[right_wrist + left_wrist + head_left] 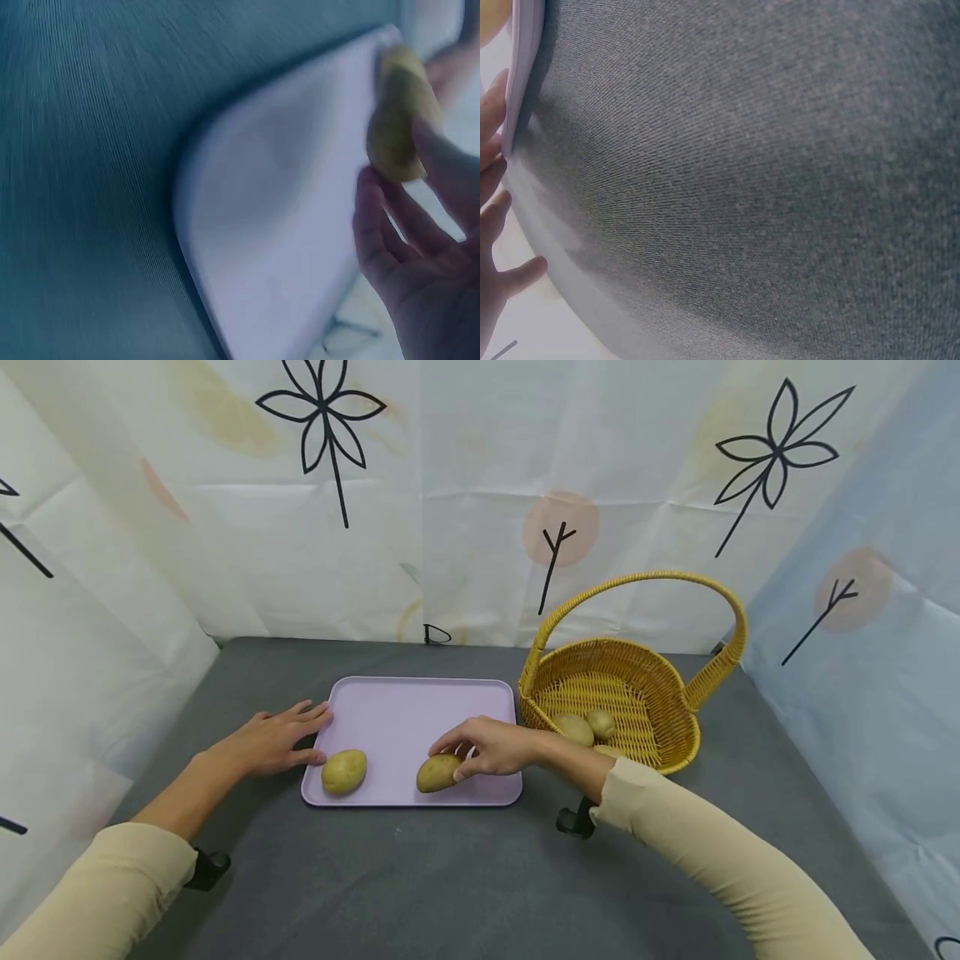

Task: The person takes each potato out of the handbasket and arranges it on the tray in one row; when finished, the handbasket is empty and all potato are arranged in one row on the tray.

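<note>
Over the front middle of a pale purple tray point(405, 710), my right hand point(487, 747) pinches a brownish-yellow potato point(437, 773) between thumb and fingers. In the right wrist view the same potato point(401, 142) sits between the thumb and fingertips, overlapping another potato point(401, 64) behind it. A second potato point(344, 772) lies on the tray's left front part. My left hand point(281, 739) has its fingers extended against the tray's left edge, with the thumb close to that potato. The left wrist view shows those fingers point(491, 112) at the tray rim point(526, 52).
A yellow woven basket point(675, 735) with a tall arched handle stands right of the tray, with several potatoes point(573, 728) inside; my right forearm passes in front of it. A grey cloth point(420, 877) covers the table. Patterned white curtains point(480, 460) hang behind and at the sides.
</note>
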The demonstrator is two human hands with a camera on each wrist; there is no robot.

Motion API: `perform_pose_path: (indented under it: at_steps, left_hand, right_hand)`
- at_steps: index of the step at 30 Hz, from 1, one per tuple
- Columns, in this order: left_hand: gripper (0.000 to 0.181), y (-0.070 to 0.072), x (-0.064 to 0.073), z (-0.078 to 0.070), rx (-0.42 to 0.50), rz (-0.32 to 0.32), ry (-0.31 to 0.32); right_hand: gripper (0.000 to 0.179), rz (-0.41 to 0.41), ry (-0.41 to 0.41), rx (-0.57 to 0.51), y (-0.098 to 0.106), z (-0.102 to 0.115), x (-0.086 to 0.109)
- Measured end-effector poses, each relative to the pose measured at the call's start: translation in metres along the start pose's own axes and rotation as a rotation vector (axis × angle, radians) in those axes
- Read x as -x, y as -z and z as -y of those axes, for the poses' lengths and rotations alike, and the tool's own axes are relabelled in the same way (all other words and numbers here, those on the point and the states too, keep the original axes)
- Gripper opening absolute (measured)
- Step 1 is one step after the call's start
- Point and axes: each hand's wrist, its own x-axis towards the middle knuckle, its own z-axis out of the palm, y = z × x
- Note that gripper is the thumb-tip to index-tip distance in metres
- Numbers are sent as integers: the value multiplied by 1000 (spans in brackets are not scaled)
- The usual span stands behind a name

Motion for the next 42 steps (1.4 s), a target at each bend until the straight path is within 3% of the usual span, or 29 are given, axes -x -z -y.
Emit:
perform_pose_path:
  at_steps: [8, 14, 23, 35, 42]
  left_hand:
    - [82, 2, 0, -2, -13, 6, 1]
    - [80, 1, -1, -2, -9, 10, 2]
    - [78, 1, -1, -2, -20, -6, -23]
    - [77, 2, -4, -1, -31, 10, -14]
    - [77, 2, -5, -1, -52, 13, -16]
  right_hand:
    - [43, -71, -16, -6, -32, -2, -30]
    - [43, -62, 2, 4, -37, 3, -50]
    - [36, -144, -96, -18, -42, 7, -69]
    - [49, -111, -93, 109, -36, 15, -68]
    - [58, -62, -38, 96, -14, 37, -40]
